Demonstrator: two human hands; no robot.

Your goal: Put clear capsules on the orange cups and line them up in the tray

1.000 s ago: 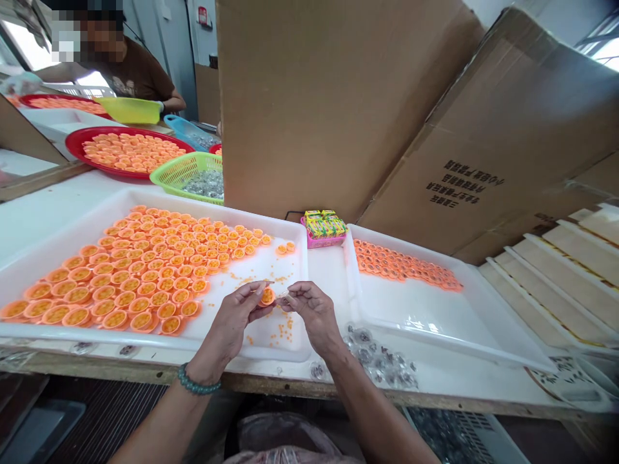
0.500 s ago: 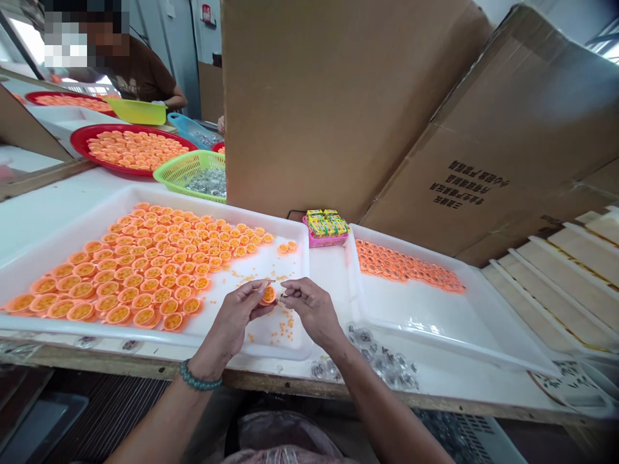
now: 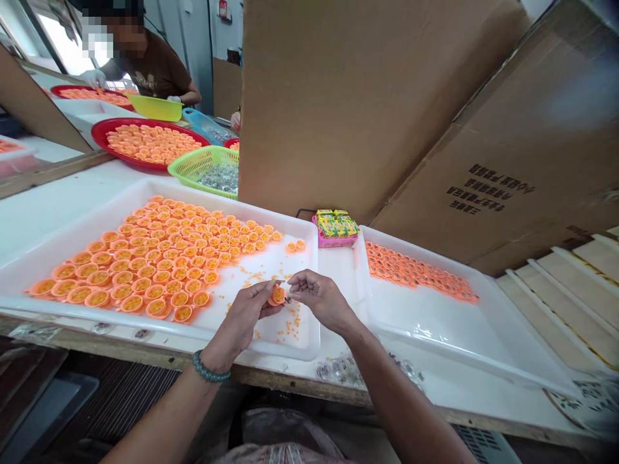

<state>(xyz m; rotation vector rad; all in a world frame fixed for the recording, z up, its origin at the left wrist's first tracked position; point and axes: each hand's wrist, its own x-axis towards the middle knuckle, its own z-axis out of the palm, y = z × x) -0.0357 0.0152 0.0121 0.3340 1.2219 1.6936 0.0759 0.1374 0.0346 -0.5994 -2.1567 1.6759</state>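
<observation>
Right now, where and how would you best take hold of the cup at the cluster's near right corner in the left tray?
I'd probably pinch the cup by its outer wall below the rim, coming from its right over the left tray: other cups crowd its left and far sides. Its round mouth faces up with yellow bits inside, so keep it level.
</observation>
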